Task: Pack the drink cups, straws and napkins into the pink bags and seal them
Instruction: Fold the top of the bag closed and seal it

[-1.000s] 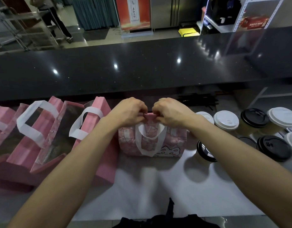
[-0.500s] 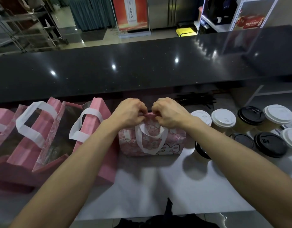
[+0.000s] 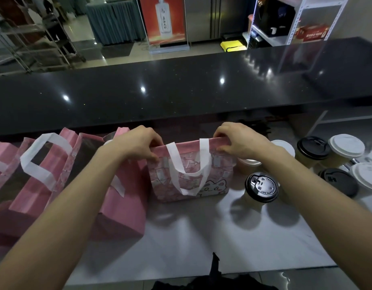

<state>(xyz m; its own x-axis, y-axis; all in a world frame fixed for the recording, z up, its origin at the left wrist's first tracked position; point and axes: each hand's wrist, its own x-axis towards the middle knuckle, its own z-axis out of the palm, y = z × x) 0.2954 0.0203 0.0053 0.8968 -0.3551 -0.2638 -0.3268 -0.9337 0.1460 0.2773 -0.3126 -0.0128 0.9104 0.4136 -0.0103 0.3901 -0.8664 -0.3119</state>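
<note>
A pink bag [image 3: 191, 176] with a cat print and white loop handles stands in the middle of the white counter [image 3: 201, 237]. Its top edge is pressed flat together. My left hand [image 3: 139, 143] pinches that edge at its left end, and my right hand [image 3: 237, 141] pinches it at the right end. Just right of the bag a black-lidded cup [image 3: 261, 187] stands upright, with a white-lidded cup [image 3: 283, 146] partly hidden behind my right wrist. What is inside the bag is hidden.
Several open pink bags [image 3: 44, 174] with white handles stand at the left. More cups with black lids [image 3: 313, 147] and white lids [image 3: 346, 145] crowd the right end. A raised black countertop [image 3: 180, 91] runs across behind. Dark straws [image 3: 258, 126] lie beneath it.
My hands were together at the middle of the bag's top edge; they have slid apart to its two ends, and the top edge now lies straight and flat.
</note>
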